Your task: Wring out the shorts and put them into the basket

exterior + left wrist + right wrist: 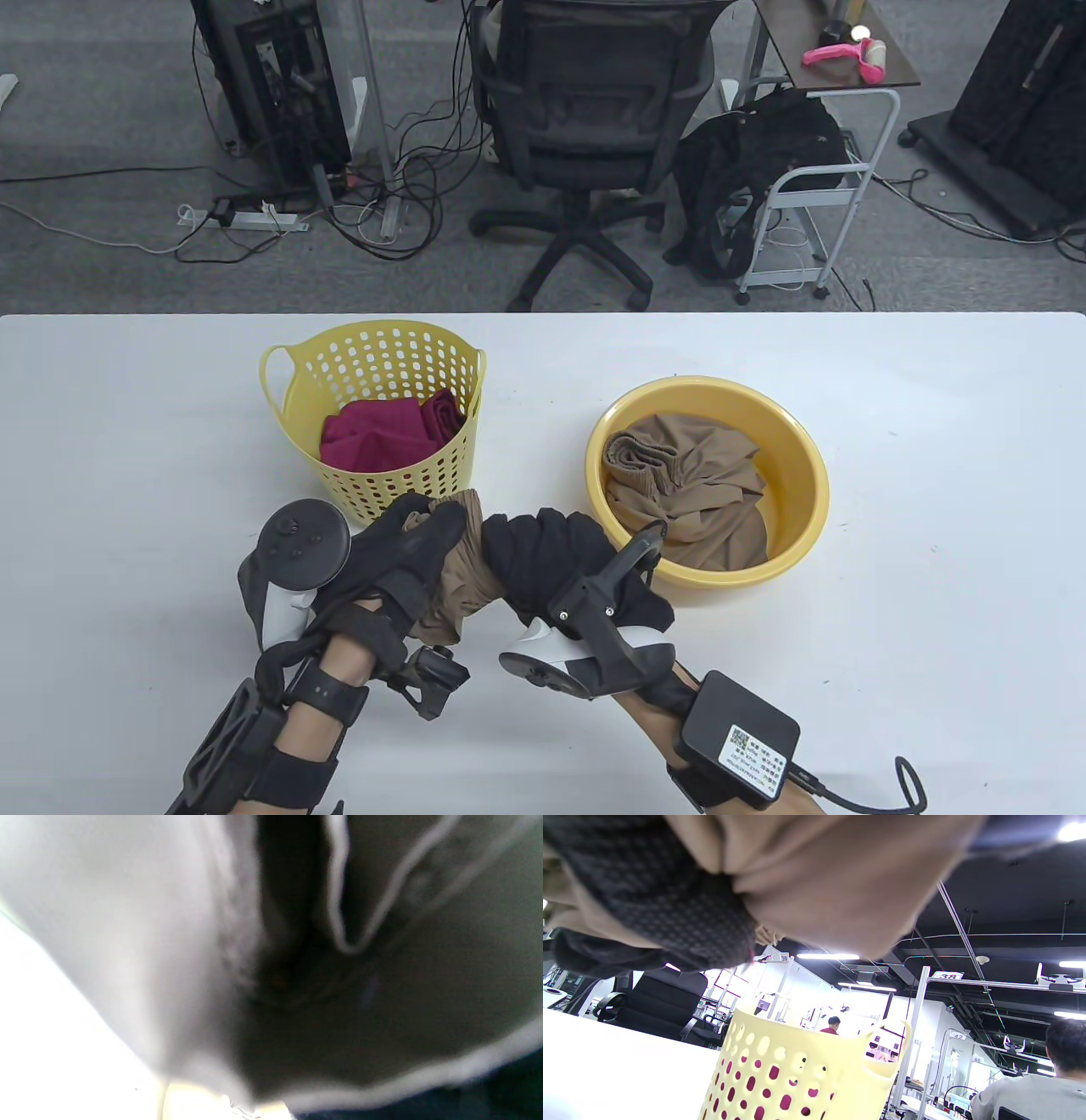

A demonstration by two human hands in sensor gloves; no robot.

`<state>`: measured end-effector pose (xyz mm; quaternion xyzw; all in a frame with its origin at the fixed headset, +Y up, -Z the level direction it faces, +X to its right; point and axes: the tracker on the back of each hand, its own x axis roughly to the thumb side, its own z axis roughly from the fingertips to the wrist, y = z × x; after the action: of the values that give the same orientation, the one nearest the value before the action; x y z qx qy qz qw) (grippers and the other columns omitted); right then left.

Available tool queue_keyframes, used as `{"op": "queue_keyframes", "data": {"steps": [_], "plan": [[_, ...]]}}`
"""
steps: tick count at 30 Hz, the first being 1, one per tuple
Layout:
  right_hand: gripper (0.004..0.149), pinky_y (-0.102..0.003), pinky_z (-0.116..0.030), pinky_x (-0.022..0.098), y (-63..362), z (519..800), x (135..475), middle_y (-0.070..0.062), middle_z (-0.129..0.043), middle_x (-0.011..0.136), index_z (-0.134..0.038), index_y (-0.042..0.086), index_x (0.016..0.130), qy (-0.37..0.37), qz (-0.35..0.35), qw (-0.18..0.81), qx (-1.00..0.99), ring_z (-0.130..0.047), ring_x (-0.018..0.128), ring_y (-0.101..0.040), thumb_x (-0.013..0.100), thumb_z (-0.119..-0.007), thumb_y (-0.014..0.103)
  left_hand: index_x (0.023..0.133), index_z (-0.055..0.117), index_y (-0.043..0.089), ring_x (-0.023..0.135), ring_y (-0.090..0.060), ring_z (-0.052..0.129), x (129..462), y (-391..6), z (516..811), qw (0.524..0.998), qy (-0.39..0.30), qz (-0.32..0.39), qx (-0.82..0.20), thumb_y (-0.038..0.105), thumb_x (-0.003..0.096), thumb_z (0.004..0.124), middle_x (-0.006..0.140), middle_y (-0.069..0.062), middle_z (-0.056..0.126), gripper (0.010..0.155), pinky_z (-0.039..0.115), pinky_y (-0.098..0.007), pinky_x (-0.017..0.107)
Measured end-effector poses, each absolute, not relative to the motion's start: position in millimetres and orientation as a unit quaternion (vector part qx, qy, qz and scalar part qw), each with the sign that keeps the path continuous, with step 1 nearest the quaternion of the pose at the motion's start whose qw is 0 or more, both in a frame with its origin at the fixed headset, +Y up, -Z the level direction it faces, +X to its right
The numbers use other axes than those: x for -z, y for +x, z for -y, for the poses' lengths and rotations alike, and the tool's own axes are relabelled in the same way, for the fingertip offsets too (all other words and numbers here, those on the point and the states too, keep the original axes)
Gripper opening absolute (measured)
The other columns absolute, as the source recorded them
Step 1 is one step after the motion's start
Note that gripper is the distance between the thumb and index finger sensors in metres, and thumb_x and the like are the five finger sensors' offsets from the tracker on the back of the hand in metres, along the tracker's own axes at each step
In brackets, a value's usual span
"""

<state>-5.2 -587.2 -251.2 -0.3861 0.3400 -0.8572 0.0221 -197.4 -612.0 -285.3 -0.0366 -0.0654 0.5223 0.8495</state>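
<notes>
Table view showed a perforated yellow basket [377, 407] holding crumpled maroon cloth [386, 433]; at its 3 o'clock, a round yellow basin [797, 475] held tan fabric [696, 492]. At the basket's 6 o'clock, above the counter [933, 509], both hands gripped twisted tan shorts [462, 577]: left hand [399, 543], right hand [551, 552], fingers curled.

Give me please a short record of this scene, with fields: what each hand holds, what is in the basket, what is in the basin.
left hand: grips one end of the tan shorts
right hand: grips the other end
held shorts: bunched between the hands, above the table
basket: dark red cloth inside
basin: more tan cloth inside
</notes>
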Motion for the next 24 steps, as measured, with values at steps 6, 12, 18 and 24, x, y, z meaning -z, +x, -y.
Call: {"op": "queue_keyframes", "data": {"steps": [6, 12, 18, 24], "plan": [[0.068, -0.025, -0.086, 0.018, -5.2, 586.4, 250.6, -0.001, -0.09, 0.06, -0.071, 0.005, 0.085, -0.385, -0.342, 0.025, 0.857, -0.095, 0.034, -0.012, 0.038, -0.102, 0.044, 0.09, 0.071, 0.005, 0.025, -0.029, 0.109, 285.7, -197.5, 611.9, 0.849, -0.038, 0.065, -0.523, 0.054, 0.0634, 0.071, 0.056, -0.025, 0.099, 0.056, 0.092, -0.048, 0.021], [0.069, -0.025, -0.086, 0.018, -4.6, 585.8, 251.0, -0.001, -0.09, 0.061, -0.071, 0.005, 0.085, -0.382, -0.341, 0.03, 0.858, -0.095, 0.034, -0.012, 0.038, -0.102, 0.045, 0.091, 0.069, 0.003, 0.027, -0.029, 0.109, 286.5, -196.8, 611.9, 0.851, -0.036, 0.066, -0.52, 0.055, 0.0634, 0.07, 0.057, -0.025, 0.098, 0.059, 0.091, -0.048, 0.022], [0.07, -0.026, -0.086, 0.019, -3.1, 585.8, 252.6, -0.001, -0.09, 0.061, -0.071, 0.005, 0.085, -0.375, -0.337, 0.03, 0.863, -0.096, 0.034, -0.012, 0.037, -0.102, 0.045, 0.092, 0.066, 0.001, 0.029, -0.03, 0.109, 287.0, -195.2, 611.1, 0.854, -0.029, 0.072, -0.514, 0.056, 0.0633, 0.069, 0.06, -0.025, 0.097, 0.063, 0.09, -0.049, 0.025], [0.07, -0.026, -0.086, 0.019, 1.4, 587.0, 257.5, -0.001, -0.09, 0.062, -0.07, 0.006, 0.086, -0.36, -0.318, 0.004, 0.877, -0.096, 0.035, -0.013, 0.037, -0.102, 0.045, 0.094, 0.063, 0.001, 0.033, -0.032, 0.108, 285.7, -192.4, 608.1, 0.864, -0.007, 0.082, -0.497, 0.058, 0.0628, 0.068, 0.064, -0.026, 0.095, 0.066, 0.089, -0.051, 0.028]]}}
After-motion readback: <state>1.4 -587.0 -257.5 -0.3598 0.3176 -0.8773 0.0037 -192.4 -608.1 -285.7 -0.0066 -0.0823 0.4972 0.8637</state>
